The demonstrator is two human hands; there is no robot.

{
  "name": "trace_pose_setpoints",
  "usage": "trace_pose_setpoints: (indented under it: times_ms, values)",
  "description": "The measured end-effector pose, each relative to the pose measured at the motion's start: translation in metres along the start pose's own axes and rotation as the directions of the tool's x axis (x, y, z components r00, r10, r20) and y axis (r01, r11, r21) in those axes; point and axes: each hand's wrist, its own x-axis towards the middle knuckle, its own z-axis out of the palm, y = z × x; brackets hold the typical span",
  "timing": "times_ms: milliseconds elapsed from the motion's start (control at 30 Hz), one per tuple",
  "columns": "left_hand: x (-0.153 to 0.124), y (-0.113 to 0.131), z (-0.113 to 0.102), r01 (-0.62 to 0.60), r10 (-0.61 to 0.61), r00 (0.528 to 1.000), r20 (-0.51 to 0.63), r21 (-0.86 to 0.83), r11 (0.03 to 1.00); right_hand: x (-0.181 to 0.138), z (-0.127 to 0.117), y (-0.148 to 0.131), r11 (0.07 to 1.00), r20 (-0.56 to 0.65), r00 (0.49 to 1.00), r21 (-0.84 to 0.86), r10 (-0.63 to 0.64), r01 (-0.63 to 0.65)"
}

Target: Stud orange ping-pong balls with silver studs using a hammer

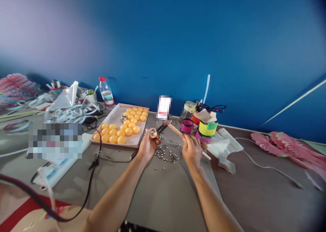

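My left hand (pixel 147 146) is closed around a small orange ball (pixel 153 133), whose upward side shows shiny silver pieces. In my right hand (pixel 191 149) is a flat, light wood-coloured stick (pixel 175 129), its far tip pointing up and left toward the ball but apart from it. Whether that tip carries bristles is too small to tell. Between and below the hands, many small silver beads (pixel 161 152) lie loose on the grey tabletop (pixel 163 191). Left of my left hand, a shallow white tray (pixel 110 119) holds rows of orange balls (pixel 121 140) and one silver-covered ball (pixel 123 118).
Behind the hands stand a blurred-out phone-like screen (pixel 164 107), a clear jar (pixel 187 111), a pink tape roll (pixel 186 126) and a yellow-banded container (pixel 207 129). A bottle (pixel 106 93), tangled white strips (pixel 73 110), a power strip (pixel 54 176) and dark cables (pixel 89 188) occupy the left.
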Motion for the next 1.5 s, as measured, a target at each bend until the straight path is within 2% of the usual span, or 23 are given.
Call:
trace_pose_setpoints:
  times_ms: [200,400,600,733,867,967,1100,1333,1500]
  values:
    - [0.001,0.001,-0.006,-0.01,0.013,0.995,0.1,-0.031,0.999,-0.003,0.005,0.01,0.987,0.162,0.976,-0.087,0.144,-0.131]
    - [0.0,0.002,-0.004,0.025,-0.025,0.996,0.083,-0.004,1.0,-0.004,0.008,0.014,0.953,0.302,0.912,-0.211,0.276,-0.218]
    - [0.0,0.0,-0.005,0.046,-0.049,0.994,0.098,0.029,0.999,-0.002,0.006,0.011,0.935,0.408,0.848,-0.252,0.338,-0.251]
    - [0.001,0.0,-0.006,0.046,-0.053,0.995,0.083,0.083,0.995,0.0,0.003,0.003,0.959,0.473,0.837,-0.193,0.276,-0.207]
    - [0.0,-0.002,-0.005,0.037,-0.048,0.995,0.084,0.136,0.99,-0.001,0.005,-0.005,0.988,0.625,0.765,-0.113,0.155,-0.108]
    - [0.0,-0.003,-0.003,0.037,-0.049,0.996,0.076,0.152,0.988,-0.003,0.008,-0.007,0.989,0.656,0.741,-0.109,0.144,-0.096]
    - [-0.002,-0.003,-0.002,0.049,-0.061,0.995,0.077,0.155,0.987,-0.003,0.009,-0.006,0.986,0.633,0.756,-0.078,0.165,-0.15]
    - [-0.003,-0.003,-0.001,0.061,-0.077,0.992,0.102,0.152,0.986,-0.005,0.009,-0.008,0.976,0.456,0.877,0.075,0.149,-0.205]
    - [-0.002,-0.005,-0.003,0.081,-0.101,0.986,0.136,0.144,0.986,-0.007,0.012,-0.009,0.962,0.388,0.916,0.195,0.101,-0.189]
